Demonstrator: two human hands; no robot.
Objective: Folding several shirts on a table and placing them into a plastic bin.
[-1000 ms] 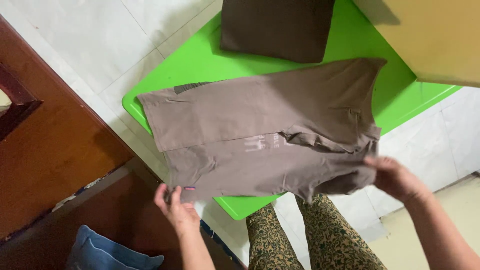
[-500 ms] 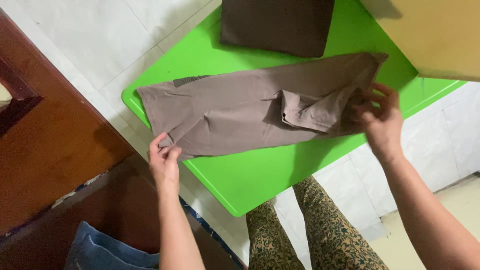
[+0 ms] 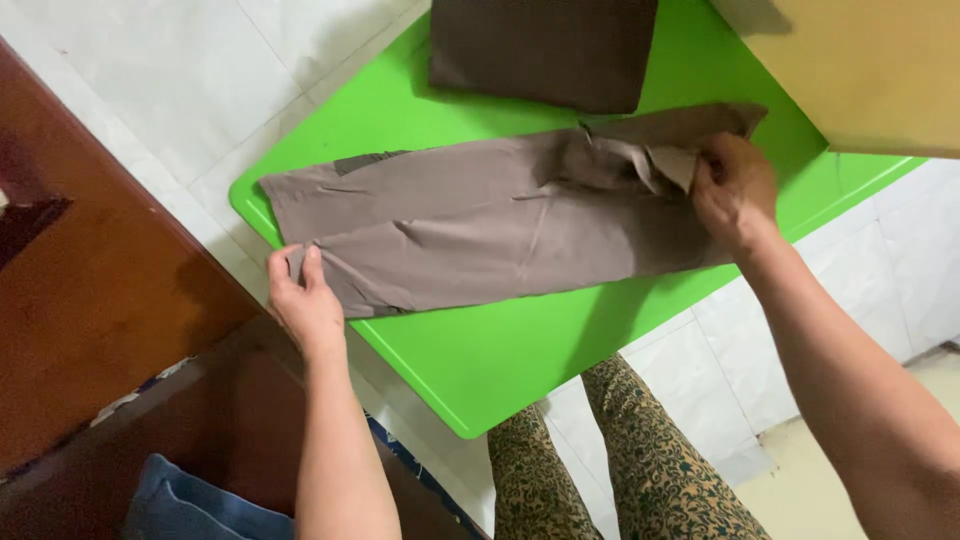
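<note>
A taupe-brown shirt [image 3: 480, 225] lies folded lengthwise into a long strip across the green plastic table [image 3: 500, 350]. My left hand [image 3: 300, 300] pinches the strip's near-left corner at the table's left edge. My right hand [image 3: 735, 185] grips a bunched sleeve of the shirt at the strip's right end. A dark brown folded garment [image 3: 545, 50] rests at the far side of the table, just beyond the shirt.
A tan box or board [image 3: 870, 70] overhangs the table's far right corner. Dark wooden furniture [image 3: 110, 300] stands to the left, with blue denim cloth [image 3: 200, 510] at its lower edge. White floor tiles surround the table. My patterned trouser legs [image 3: 600, 470] show below.
The near half of the shirt has been folded over onto the far half, making a narrow strip. Both hands moved away from me onto the table, the right one now tucking the sleeve.
</note>
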